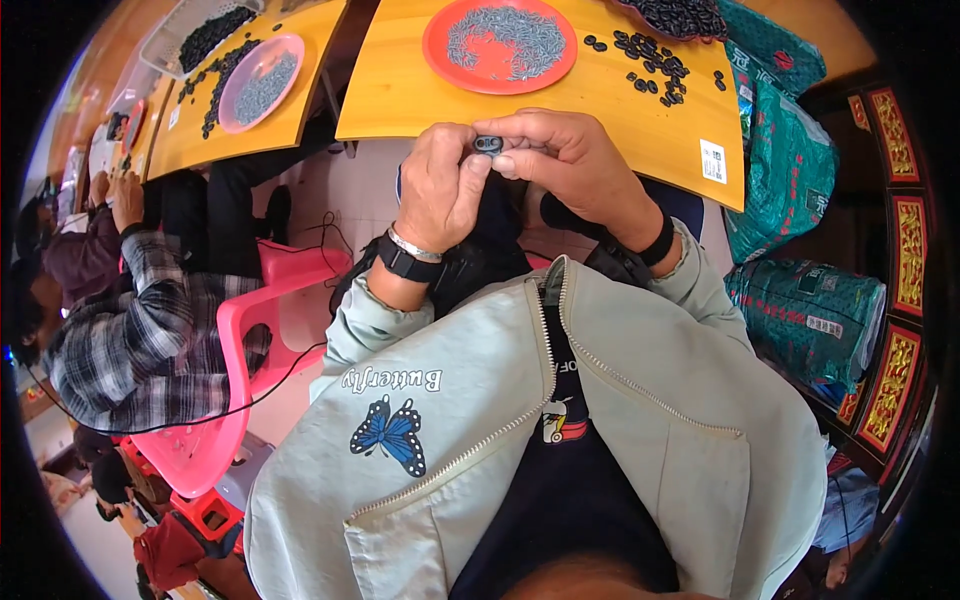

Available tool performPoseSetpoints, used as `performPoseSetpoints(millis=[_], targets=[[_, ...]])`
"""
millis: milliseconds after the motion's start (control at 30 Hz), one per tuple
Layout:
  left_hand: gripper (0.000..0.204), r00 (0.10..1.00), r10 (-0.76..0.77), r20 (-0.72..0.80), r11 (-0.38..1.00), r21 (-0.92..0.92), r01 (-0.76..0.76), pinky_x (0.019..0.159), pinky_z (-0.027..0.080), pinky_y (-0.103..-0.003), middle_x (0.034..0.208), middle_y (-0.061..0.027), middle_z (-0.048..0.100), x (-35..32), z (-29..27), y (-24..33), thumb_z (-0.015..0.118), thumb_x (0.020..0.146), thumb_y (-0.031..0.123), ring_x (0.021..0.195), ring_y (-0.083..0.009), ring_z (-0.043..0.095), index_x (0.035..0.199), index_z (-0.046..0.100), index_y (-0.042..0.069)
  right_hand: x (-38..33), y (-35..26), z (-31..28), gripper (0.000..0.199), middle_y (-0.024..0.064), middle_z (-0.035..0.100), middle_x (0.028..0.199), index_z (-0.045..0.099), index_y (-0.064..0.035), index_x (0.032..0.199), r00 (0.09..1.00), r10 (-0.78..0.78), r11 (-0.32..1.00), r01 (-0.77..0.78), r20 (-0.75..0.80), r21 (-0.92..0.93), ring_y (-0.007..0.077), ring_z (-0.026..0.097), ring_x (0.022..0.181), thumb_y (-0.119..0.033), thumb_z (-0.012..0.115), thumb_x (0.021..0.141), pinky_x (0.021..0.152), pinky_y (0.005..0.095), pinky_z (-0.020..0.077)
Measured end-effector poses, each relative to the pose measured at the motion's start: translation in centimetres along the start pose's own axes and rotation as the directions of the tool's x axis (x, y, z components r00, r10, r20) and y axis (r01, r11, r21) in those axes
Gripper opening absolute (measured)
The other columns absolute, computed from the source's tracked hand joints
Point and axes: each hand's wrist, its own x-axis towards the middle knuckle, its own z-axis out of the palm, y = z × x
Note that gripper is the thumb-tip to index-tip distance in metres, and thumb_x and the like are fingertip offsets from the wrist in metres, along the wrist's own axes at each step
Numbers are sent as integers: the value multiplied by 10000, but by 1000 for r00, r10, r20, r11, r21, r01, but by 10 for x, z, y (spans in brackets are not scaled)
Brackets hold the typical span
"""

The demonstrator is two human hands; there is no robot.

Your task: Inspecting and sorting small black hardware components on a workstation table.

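Observation:
A small dark oval plastic part [488, 145] with round openings in its face is held up in front of the near table edge. My left hand [436, 190] pinches it from the left, thumb and fingers closed. From the other side my right hand [572, 160] grips it too, thumb tip and fingers pressed against it. Just beyond my hands, a red-orange plate [434, 62] on the table holds a spread of small grey metal screw-like pieces [520, 42]. Loose black oval parts [660, 65] lie scattered to the right of the plate.
A basket of black parts [680, 15] stands at the far right of the yellow table [390, 100]. Green printed sacks [785, 170] are piled on the right. At left, a person in a plaid shirt [150, 330] sits on a pink chair [235, 350] by another table with a pink plate [235, 115].

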Motion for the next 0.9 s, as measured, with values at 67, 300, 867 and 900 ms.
performPoseSetpoints(millis=[67, 300, 867, 900], targets=[[152, 1000, 13, -27, 1000, 4, -13, 602, 428, -398, 733, -149, 523, -1, 1, 0, 539, 862, 143, 654, -331, 522, 914, 499, 6, 0, 1, 2, 318, 6, 634, 883, 609, 3, 1151, 1000, -20, 999, 20, -7, -26, 57, 563, 778, -40, 621, 835, 731, 197, 463], [139, 990, 31, -137, 999, -17, -34, 570, 416, -400, 722, -148, 498, -6, 7, 0, 532, 872, 141, 631, -326, 505, 883, 488, 10, -1, -3, 8, 280, 2, 615, 824, 618, 10, 1124, 997, -80, 993, 79, -8, -92, 59, 546, 727, -13, 569, 850, 683, 198, 456], [131, 969, -121, -215, 990, -98, 101, 624, 442, -393, 781, -167, 561, -11, 20, -4, 496, 889, 108, 682, -335, 553, 934, 533, -10, 2, 14, 13, 311, 0, 635, 872, 586, 6, 1181, 995, 39, 997, -33, -95, 64, 54, 567, 779, -43, 572, 875, 719, 189, 468], [128, 970, -131, -205, 988, -111, 110, 627, 443, -392, 785, -167, 564, -11, 20, -5, 495, 890, 104, 685, -335, 555, 932, 533, -11, 2, 15, 12, 312, 1, 636, 879, 586, 4, 1183, 994, 57, 996, -51, -97, 67, 54, 568, 783, -46, 572, 876, 720, 190, 469]])
